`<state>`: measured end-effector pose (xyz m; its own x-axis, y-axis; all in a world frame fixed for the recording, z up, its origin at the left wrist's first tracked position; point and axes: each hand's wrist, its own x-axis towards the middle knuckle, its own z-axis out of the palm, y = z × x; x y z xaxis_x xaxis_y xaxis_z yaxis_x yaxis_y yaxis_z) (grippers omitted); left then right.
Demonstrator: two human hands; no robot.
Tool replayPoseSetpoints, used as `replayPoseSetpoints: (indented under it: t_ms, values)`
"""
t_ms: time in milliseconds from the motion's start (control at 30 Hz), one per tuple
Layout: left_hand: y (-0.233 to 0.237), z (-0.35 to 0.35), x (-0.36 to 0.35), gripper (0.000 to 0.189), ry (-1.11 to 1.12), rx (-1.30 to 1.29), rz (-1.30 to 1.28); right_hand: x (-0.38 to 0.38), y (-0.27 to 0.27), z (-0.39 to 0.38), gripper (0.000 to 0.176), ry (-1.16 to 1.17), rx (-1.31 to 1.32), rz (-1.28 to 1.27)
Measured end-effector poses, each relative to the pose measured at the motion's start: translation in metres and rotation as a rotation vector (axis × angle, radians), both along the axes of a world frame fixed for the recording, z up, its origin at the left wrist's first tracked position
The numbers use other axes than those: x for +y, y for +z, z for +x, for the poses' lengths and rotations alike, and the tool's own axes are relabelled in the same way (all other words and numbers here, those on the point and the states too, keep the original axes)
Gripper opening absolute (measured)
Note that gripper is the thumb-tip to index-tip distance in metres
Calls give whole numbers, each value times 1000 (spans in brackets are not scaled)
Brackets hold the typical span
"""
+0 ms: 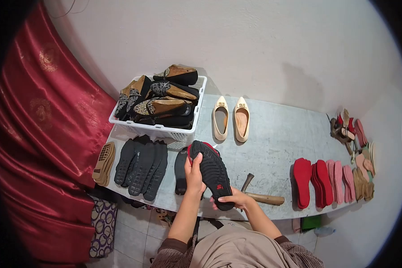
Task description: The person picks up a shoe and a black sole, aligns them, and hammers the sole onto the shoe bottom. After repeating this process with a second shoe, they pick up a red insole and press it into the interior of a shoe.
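Both my hands hold a shoe [211,172] sole-up above the near edge of the grey table [277,134]. Its black ridged sole faces me, and a red upper shows at the top rim. My left hand [194,172] grips the shoe's left side near the middle. My right hand [236,198] cups the lower end from underneath. Another black sole [181,172] lies flat on the table just left of my left hand.
A hammer [261,194] lies right of my right hand. Black soles [140,167] and tan soles [104,163] lie at left, before a white basket [158,130] of embroidered shoes. Two cream flats [231,118] sit mid-table. Red and pink insoles [326,181] lie at right.
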<state>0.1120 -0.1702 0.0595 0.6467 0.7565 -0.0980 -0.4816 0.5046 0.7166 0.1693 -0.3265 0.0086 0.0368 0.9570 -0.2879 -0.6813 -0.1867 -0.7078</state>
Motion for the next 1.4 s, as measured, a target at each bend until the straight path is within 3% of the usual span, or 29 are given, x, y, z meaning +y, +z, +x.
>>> replayPoseSetpoints:
  t_ms: [167, 233, 500, 567, 633, 700, 767, 833, 900, 933, 1167, 1233, 1333, 1400]
  values:
    - [2, 10, -31, 25, 89, 32, -80, -23, -6, 14, 34, 22, 150, -23]
    - [2, 11, -45, 25, 120, 41, -98, -34, -1, 17, 30, 79, 323, -18]
    - [9, 0, -90, 34, 177, -12, -129, -69, 0, 34, 32, 229, 273, -34]
    - [8, -3, -103, 36, 200, -43, -167, -76, -1, 35, 32, 254, 241, -44]
    - [6, -4, -118, 36, 243, -4, -186, -83, -2, 36, 47, 276, 372, -9]
    - [-1, -4, -133, 36, 277, 34, -207, -89, 2, 33, 48, 266, 436, -17]
    - [-16, -7, -146, 36, 200, 113, -134, -91, 4, 35, 51, 250, 498, -17]
    - [-23, -10, -156, 40, 144, 181, -29, -92, 2, 38, 66, 306, 394, 2]
    - [-27, -15, -163, 45, -21, 167, -141, -96, 2, 34, 66, 281, 306, -19]
    - [-28, -15, -167, 49, -25, 228, -101, -99, 3, 32, 67, 257, 215, -45]
    - [-25, -20, -181, 46, -96, 323, -158, -116, 3, 20, 63, 184, 214, -58]
    - [-26, -19, -183, 51, -86, 302, -126, -119, 0, 18, 62, 182, 232, -45]
    - [-21, -23, -183, 60, -193, -97, -213, -127, 0, 18, 62, 206, 267, -17]
    - [-17, -21, -187, 62, -240, -125, -188, -137, -1, 16, 63, 251, 412, -17]
